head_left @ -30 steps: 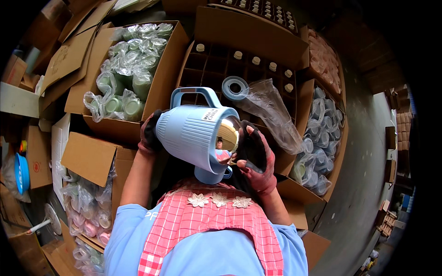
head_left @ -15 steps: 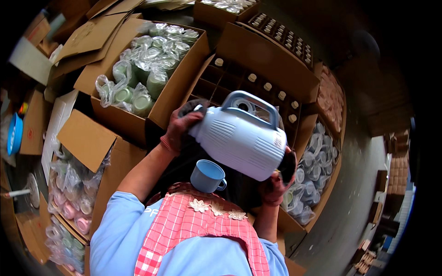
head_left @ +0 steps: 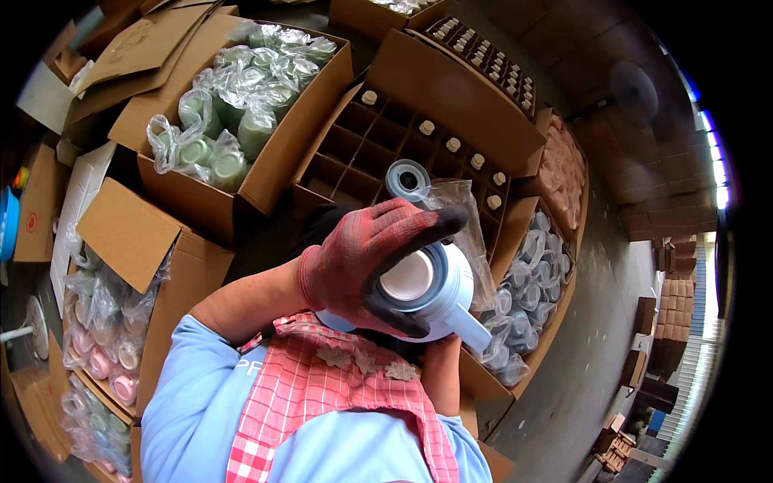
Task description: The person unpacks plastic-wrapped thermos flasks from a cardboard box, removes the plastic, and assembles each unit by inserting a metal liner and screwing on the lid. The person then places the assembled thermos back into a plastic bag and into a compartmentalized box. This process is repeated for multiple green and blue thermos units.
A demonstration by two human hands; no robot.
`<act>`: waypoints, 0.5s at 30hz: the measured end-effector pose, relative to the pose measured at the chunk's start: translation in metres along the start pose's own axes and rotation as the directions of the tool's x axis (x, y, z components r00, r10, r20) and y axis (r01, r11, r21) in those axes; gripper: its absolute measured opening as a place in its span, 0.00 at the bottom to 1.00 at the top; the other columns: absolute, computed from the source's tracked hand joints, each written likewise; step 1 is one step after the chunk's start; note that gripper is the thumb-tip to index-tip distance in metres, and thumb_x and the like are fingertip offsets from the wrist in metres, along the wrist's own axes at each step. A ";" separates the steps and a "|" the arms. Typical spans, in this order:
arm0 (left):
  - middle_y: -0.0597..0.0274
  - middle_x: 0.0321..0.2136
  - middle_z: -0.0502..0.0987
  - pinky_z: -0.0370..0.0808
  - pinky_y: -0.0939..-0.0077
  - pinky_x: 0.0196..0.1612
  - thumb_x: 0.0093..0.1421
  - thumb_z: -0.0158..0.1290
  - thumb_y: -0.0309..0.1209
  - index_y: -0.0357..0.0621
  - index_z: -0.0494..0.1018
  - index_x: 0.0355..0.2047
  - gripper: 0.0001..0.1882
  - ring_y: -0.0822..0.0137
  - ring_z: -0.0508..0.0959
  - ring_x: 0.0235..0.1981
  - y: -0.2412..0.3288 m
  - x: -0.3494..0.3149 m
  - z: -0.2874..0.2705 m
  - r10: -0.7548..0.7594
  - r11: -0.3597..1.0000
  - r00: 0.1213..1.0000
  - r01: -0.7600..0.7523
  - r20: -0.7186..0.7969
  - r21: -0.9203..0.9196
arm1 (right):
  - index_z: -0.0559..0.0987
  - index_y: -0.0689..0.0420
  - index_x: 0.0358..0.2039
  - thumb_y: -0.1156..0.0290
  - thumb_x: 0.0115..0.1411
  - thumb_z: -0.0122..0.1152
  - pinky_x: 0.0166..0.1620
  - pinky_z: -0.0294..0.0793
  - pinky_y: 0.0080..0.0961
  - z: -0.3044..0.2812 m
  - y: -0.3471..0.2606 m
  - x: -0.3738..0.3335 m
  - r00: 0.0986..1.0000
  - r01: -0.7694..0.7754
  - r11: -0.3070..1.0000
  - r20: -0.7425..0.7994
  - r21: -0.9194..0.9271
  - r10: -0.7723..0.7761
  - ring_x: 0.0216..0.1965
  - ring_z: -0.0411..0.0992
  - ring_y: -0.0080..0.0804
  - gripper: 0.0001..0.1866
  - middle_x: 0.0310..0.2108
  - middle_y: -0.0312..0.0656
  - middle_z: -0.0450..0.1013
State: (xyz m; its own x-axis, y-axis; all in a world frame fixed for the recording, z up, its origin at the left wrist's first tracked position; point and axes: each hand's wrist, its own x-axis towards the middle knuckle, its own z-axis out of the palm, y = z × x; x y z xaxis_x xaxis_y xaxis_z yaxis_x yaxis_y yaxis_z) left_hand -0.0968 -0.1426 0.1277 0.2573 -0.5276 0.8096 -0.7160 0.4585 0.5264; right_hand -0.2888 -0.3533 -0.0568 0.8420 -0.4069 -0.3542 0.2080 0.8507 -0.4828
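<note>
A light blue vacuum jug (head_left: 456,298) now has its mouth facing up, with a white round stopper (head_left: 406,276) inside its collar and its handle toward the lower right. My left hand (head_left: 354,258), in a red glove with dark fingertips, arches over the mouth. Its thumb and fingers are spread wide around the collar. Of my right hand (head_left: 440,348), only a little shows below the jug; its fingers are hidden. Under my left wrist peeks the edge of a light blue cup (head_left: 333,321). Beyond the jug lie a light blue ring-shaped part (head_left: 407,179) and a clear plastic bag (head_left: 467,229).
Ahead stands a divided carton (head_left: 326,171) with several white-capped items. A carton of bagged green items (head_left: 229,167) is at far left, and one of bagged pink items (head_left: 123,354) at near left. Bagged clear and blue parts (head_left: 523,298) fill a carton on the right.
The jug has turned from lying sideways to mouth up. My left hand has moved from its top end to over the mouth. My right hand has gone mostly out of sight beneath it.
</note>
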 end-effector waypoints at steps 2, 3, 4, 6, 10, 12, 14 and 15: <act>0.51 0.40 0.73 0.72 0.64 0.42 0.37 0.67 0.49 0.31 0.59 0.54 0.50 0.55 0.75 0.37 -0.001 -0.004 -0.001 -0.002 1.000 0.999 0.003 0.038 -0.020 | 0.61 0.60 0.58 0.47 0.59 0.43 0.54 0.65 0.40 -0.002 0.000 -0.002 1.000 -0.006 1.000 0.006 -0.004 0.006 0.52 0.65 0.42 0.34 0.53 0.46 0.64; 0.51 0.40 0.73 0.72 0.64 0.42 0.37 0.67 0.49 0.31 0.59 0.54 0.50 0.55 0.75 0.37 0.000 -0.004 -0.002 0.005 1.000 0.998 -0.003 0.070 -0.023 | 0.61 0.60 0.58 0.47 0.59 0.43 0.54 0.65 0.40 -0.004 -0.001 -0.004 1.000 -0.008 1.000 0.009 -0.008 0.008 0.52 0.65 0.42 0.34 0.53 0.46 0.65; 0.51 0.41 0.73 0.72 0.63 0.43 0.37 0.67 0.50 0.31 0.59 0.53 0.50 0.55 0.75 0.37 0.001 -0.004 -0.005 0.012 1.000 0.994 -0.010 0.104 -0.023 | 0.61 0.60 0.58 0.47 0.59 0.43 0.54 0.65 0.40 -0.004 -0.001 -0.004 1.000 -0.012 1.000 0.014 -0.012 0.012 0.52 0.65 0.42 0.34 0.53 0.46 0.65; 0.50 0.42 0.73 0.72 0.62 0.43 0.36 0.67 0.49 0.34 0.64 0.48 0.44 0.53 0.75 0.38 -0.004 -0.019 0.008 0.103 0.992 0.995 -0.104 -0.015 -0.068 | 0.61 0.60 0.58 0.47 0.59 0.42 0.53 0.65 0.40 -0.005 -0.001 -0.007 0.999 -0.021 1.000 0.026 -0.016 0.022 0.51 0.65 0.42 0.34 0.53 0.46 0.65; 0.48 0.43 0.72 0.72 0.61 0.44 0.37 0.68 0.48 0.34 0.57 0.52 0.48 0.51 0.75 0.40 -0.006 -0.023 -0.011 -0.060 0.998 0.983 0.058 0.176 0.015 | 0.62 0.60 0.57 0.47 0.60 0.41 0.53 0.65 0.40 -0.008 -0.003 -0.009 0.998 -0.020 0.999 0.051 -0.041 0.022 0.51 0.66 0.42 0.34 0.52 0.46 0.65; 0.48 0.46 0.71 0.69 0.63 0.49 0.38 0.68 0.48 0.34 0.52 0.58 0.54 0.50 0.73 0.45 -0.021 -0.046 -0.007 -0.091 0.995 0.995 0.092 0.026 -0.025 | 0.62 0.60 0.57 0.47 0.60 0.41 0.53 0.66 0.39 -0.008 -0.008 -0.008 0.996 -0.013 0.998 0.083 -0.057 0.018 0.51 0.66 0.41 0.34 0.52 0.46 0.65; 0.47 0.49 0.68 0.68 0.63 0.52 0.36 0.69 0.47 0.35 0.50 0.60 0.57 0.52 0.72 0.47 -0.013 -0.047 -0.010 -0.256 0.965 0.967 0.254 -0.019 -0.056 | 0.62 0.60 0.57 0.47 0.60 0.40 0.53 0.66 0.39 -0.006 -0.014 -0.007 0.990 -0.022 0.996 0.134 -0.085 0.034 0.51 0.66 0.41 0.33 0.52 0.46 0.66; 0.47 0.50 0.68 0.67 0.63 0.53 0.35 0.70 0.48 0.35 0.50 0.60 0.58 0.53 0.72 0.48 -0.013 -0.053 -0.009 -0.336 0.941 0.941 0.334 -0.043 -0.054 | 0.62 0.60 0.57 0.47 0.60 0.40 0.53 0.66 0.39 -0.005 -0.017 -0.005 0.986 -0.007 0.993 0.163 -0.116 0.026 0.51 0.66 0.41 0.33 0.52 0.46 0.66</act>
State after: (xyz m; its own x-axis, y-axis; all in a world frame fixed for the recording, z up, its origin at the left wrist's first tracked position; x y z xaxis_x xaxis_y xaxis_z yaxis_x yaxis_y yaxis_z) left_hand -0.0953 -0.1136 0.0801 0.5107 -0.6200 0.5957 -0.5529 0.2938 0.7798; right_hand -0.2991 -0.3672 -0.0512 0.9171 -0.3248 -0.2311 0.1431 0.8094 -0.5696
